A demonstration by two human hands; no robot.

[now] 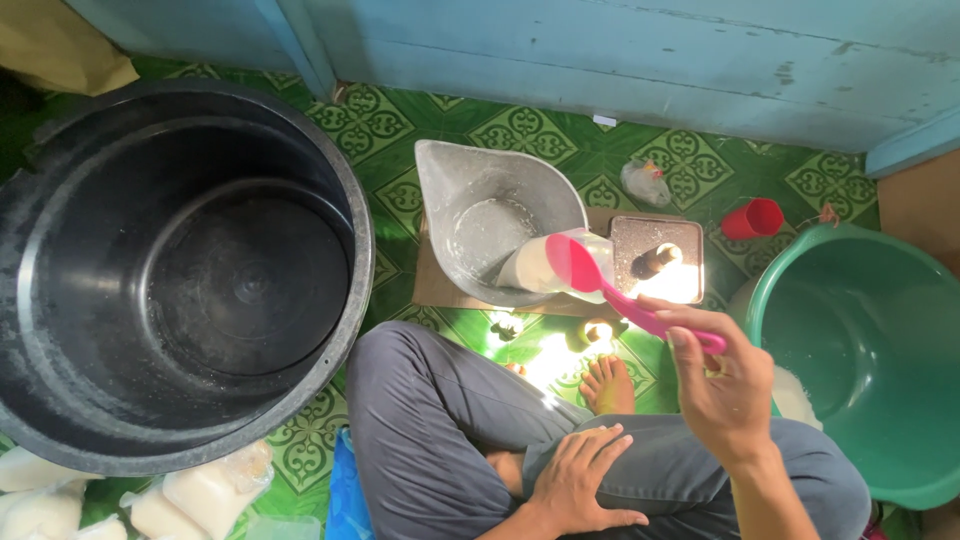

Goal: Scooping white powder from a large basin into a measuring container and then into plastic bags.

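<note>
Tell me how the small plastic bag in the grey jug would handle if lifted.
The plastic bag looks filled with white liquid, so probably floppy and sagging. It leans on the grey jug wall; likely slumps or spills if let go.

Pink plastic scoop (600, 285), tilted, bowl end against a filled clear bag (545, 265) at the grey jug's rim.

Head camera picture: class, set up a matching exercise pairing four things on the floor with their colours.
Things:
1. big tub
2. basin
3. scoop
4. pouring jug

Colours:
a. pink
b. grey
c. black
d. green

Pairs: 1-c, 2-d, 3-a, 4-b. The right hand holds the scoop by its handle over the jug's rim; the left hand rests on the person's leg.
</note>
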